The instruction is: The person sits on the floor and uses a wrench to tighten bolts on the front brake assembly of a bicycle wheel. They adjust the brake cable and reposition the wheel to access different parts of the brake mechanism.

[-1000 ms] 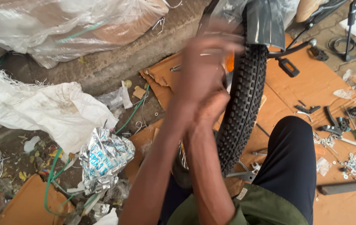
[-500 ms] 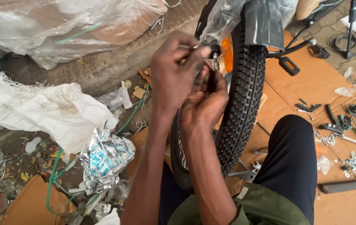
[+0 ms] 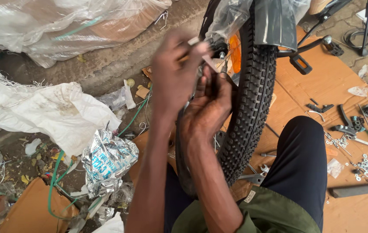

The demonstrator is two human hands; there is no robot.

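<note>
A knobby black bicycle tyre is standing upright between the person's knees, over brown cardboard. The left hand is pinching a thin pale strip near the hub; the right hand is curling beside it, its grip unclear. The strip may be slipping free, since only the fingertips are pinching it.

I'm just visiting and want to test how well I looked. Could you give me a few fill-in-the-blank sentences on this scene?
1. Both hands, the left hand and the right hand, work beside a knobbly black ____.
2. The tools lie on brown ____.
3. The crumpled foil wrapper lies to the person's ____.

Missing words: tyre; cardboard; left
</note>
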